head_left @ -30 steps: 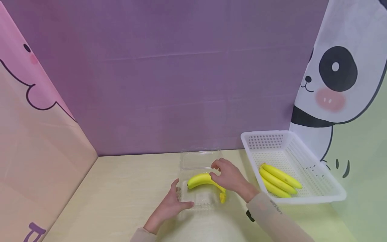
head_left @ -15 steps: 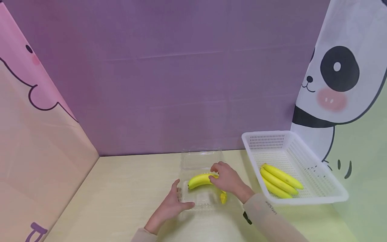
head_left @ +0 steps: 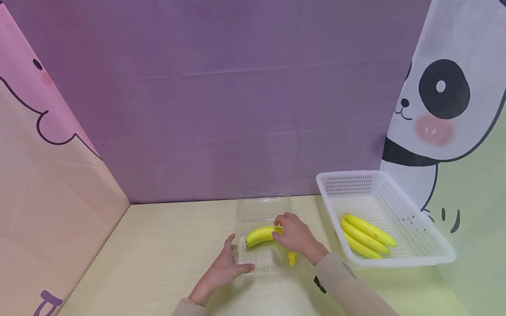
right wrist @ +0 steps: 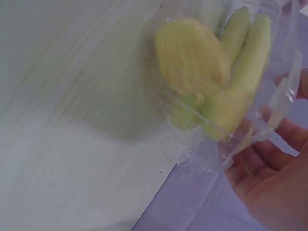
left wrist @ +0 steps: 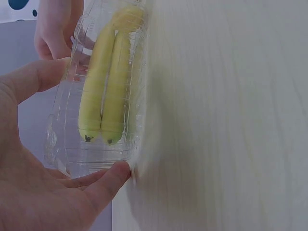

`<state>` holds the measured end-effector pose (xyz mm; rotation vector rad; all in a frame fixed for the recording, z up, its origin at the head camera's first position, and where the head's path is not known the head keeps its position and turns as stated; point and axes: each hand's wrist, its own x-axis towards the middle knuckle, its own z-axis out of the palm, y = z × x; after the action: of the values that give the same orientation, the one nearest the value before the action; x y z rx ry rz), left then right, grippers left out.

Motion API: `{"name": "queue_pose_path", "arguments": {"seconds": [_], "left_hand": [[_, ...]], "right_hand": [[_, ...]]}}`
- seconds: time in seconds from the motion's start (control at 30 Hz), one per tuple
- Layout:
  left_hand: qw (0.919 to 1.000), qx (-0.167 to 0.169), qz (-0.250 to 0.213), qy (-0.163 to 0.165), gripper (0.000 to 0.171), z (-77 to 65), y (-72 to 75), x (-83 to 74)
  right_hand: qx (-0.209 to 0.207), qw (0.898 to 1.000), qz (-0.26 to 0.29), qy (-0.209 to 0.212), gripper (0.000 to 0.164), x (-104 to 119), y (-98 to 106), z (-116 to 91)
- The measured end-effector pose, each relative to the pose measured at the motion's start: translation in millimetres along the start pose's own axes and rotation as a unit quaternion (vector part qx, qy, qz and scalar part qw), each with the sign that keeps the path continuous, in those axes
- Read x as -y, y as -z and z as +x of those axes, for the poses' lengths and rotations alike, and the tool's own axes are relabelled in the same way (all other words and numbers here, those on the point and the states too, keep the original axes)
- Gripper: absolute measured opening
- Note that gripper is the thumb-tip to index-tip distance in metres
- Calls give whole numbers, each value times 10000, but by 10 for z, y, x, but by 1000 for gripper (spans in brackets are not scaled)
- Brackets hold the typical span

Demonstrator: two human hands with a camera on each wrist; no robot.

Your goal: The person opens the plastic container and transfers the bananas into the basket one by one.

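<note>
A clear plastic clamshell container (head_left: pixel 247 263) lies on the table with its lid (head_left: pixel 264 210) folded back. Inside is a yellow banana (head_left: pixel 258 236) whose stem end (head_left: pixel 292 258) sticks out beyond my right hand. Through the plastic, two banana shapes (left wrist: pixel 96 91) appear side by side in the wrist views. My left hand (head_left: pixel 221 267) holds the container's left side, thumb at the front edge and fingers around the corner. My right hand (head_left: pixel 297 235) bends over the banana's right part, thumb and fingers pinching it; its palm hides the middle of that stretch.
To the right stands a white perforated basket (head_left: pixel 403 262) with several bananas (head_left: pixel 365 237) lying in it. Behind the table rises a purple cloth wall (head_left: pixel 221 109). Printed panels flank both sides, with a panda (head_left: pixel 435 131) on the right.
My right hand has come down and slightly left onto the banana, its fingers drawing closer around it. My left hand stays in place on the container.
</note>
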<state>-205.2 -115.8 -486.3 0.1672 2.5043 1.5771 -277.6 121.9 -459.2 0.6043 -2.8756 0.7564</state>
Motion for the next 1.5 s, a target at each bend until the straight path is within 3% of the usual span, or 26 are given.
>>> {"name": "queue_pose_path", "arguments": {"seconds": [0.37,1.07,1.5], "left_hand": [[9999,40,-104,3,115,-29,-6,-16],[9999,126,-91,-18,115,-19,14,2],[9999,25,-93,-82,117,-4,10,13]], "right_hand": [[250,9996,-48,-155,29,27,-61,-13],[556,9980,178,222,32,141,-124,-33],[616,9967,48,519,32,268,-181,-60]]}}
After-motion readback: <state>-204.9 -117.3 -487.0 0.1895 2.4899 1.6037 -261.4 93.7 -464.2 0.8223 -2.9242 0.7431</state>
